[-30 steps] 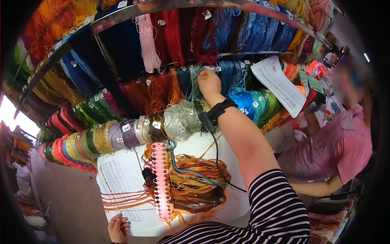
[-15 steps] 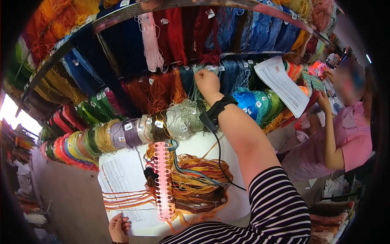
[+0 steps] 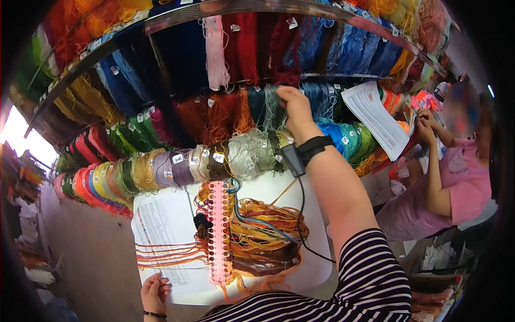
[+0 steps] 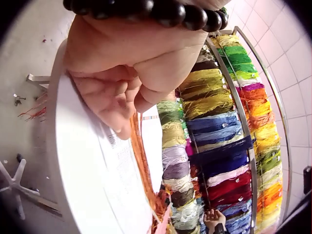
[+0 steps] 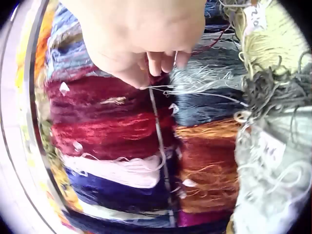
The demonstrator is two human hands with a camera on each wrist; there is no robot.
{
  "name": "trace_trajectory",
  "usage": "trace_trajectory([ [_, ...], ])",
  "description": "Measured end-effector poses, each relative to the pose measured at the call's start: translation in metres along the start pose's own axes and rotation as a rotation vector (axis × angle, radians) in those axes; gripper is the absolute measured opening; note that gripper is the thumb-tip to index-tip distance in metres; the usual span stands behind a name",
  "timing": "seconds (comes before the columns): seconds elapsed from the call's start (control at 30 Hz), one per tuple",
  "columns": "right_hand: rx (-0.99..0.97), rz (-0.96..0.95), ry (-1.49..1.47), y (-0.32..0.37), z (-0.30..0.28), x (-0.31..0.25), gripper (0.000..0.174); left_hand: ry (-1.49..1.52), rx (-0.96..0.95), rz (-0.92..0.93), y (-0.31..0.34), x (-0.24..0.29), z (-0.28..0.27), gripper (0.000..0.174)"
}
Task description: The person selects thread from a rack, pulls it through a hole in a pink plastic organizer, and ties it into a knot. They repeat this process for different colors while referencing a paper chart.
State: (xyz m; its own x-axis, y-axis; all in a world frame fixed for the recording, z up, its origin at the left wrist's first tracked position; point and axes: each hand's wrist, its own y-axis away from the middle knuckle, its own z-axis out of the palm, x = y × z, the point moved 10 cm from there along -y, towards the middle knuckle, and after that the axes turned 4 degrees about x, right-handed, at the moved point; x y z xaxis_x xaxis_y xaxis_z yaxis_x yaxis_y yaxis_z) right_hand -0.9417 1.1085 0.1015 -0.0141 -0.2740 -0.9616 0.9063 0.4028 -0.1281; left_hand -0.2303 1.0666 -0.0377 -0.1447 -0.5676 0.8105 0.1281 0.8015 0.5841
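Shifted slightly rightward since the earlier head frame, the right hand (image 3: 296, 110) is beside a hanging grey-green thread skein (image 3: 272, 110). Left wrist: the left hand (image 4: 131, 73), loosely curled, holding nothing, over a smooth white board (image 4: 80, 161). Right wrist: thumb and fingertips pinch thin pale strands (image 5: 163, 87).

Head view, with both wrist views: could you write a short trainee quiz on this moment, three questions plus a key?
1. Multiple choice: what colour is the long holed strip on the white table? A) green B) pink C) black
2. True or false: the beaded bracelet is on the right wrist.
3. Fill in: the ____ hand is up at the hanging skeins.

Key:
1. B
2. False; the beaded bracelet is on the left wrist.
3. right
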Motion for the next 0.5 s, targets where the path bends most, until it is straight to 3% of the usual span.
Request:
trace_trajectory([
  [0.13,-0.191,0.229,-0.541,0.024,0.008,-0.039,0.008,0.036,-0.116,-0.041,0.023,0.034,0.017,0.024],
  [0.33,-0.011,0.471,-0.161,0.113,-0.063,-0.014,0.007,0.109,-0.359,0.143,0.039,0.103,0.045,0.026],
  [0.37,-0.275,0.508,-0.06,0.147,-0.06,-0.021,0.01,0.125,-0.407,0.142,0.037,0.105,0.053,0.025],
  [0.5,-0.027,0.402,0.194,0.254,-0.121,-0.038,0.008,0.053,-0.487,0.102,0.033,0.097,0.085,0.023],
])
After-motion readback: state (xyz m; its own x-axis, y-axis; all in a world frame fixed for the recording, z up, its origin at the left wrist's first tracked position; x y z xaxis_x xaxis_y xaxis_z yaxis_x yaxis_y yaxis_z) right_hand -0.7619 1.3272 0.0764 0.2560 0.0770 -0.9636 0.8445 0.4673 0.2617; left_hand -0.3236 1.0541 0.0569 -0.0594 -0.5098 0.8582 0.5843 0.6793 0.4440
